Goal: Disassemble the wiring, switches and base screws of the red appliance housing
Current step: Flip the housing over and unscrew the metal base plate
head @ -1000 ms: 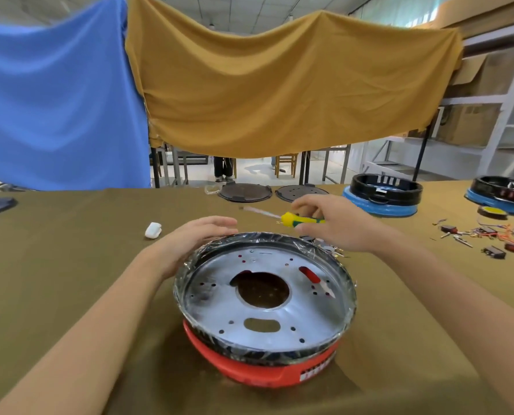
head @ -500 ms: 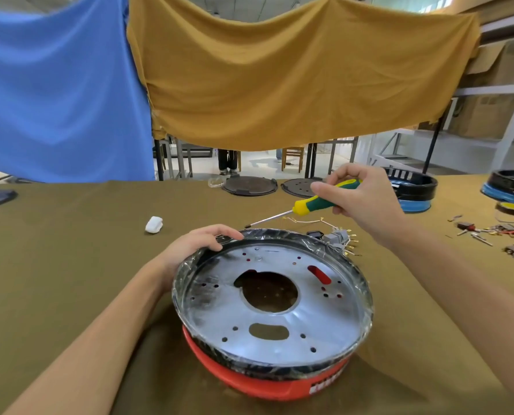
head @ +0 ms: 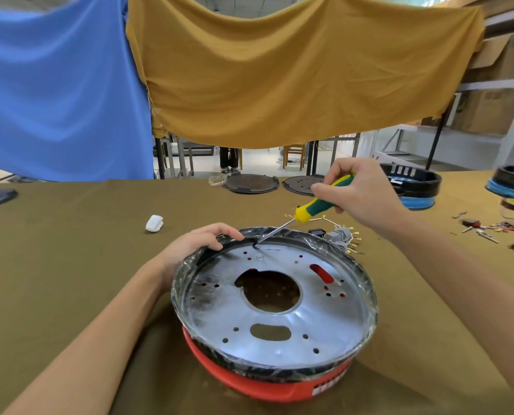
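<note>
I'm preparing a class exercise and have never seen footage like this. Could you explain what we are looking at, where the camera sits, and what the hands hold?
The camera sits on a person's head, looking down at their own two arms. The left hand grips the rim of a red appliance housing, whose silver metal plate faces up. The right hand holds a green and yellow screwdriver, its tip at the plate's far edge. Loose wiring and switches lie on the olive-covered table behind.

Both forearms, reaching in from the near left and near right, are bare to the frame edge with no sleeves showing, and the left hand (head: 194,242) and right hand (head: 362,194) wear no gloves, rings or watch.
</note>
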A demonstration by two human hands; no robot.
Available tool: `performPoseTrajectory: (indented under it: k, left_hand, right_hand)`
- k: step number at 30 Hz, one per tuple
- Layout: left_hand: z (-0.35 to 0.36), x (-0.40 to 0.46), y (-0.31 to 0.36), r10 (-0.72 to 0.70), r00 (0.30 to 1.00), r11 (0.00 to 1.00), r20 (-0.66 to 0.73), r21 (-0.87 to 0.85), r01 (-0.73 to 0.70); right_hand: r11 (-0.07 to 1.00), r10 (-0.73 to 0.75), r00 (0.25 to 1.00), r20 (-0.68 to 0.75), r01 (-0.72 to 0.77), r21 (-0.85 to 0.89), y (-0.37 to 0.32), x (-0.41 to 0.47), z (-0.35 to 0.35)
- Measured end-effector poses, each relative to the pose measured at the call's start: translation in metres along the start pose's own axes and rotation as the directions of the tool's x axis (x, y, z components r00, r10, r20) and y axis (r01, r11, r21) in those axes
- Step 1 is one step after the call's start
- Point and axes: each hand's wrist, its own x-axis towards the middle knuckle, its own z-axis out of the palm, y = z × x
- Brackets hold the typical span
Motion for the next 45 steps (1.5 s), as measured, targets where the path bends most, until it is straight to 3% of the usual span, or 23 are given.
performPoseTrajectory:
  k: [17,32,45]
  left_hand:
    - [0.004,-0.003,0.002,0.006,1.0,0.999,-0.028,0.035,-0.005]
    - [0.006,-0.005,0.004,-0.027,0.999,0.999,-0.032,-0.023,0.026]
    - [0.006,-0.006,0.004,0.003,0.998,0.995,-0.063,0.096,0.003]
  right_hand:
    - [0.998,-0.039,0.999,-0.002,0.039,-0.05,-0.002,0.003,-0.007]
    - [0.991,-0.062,0.989,0.134,0.077,-0.109,-0.029,0.025,-0.005]
    - [0.988,-0.083,0.987,0.135,0.1,-0.117,-0.03,0.027,0.0]
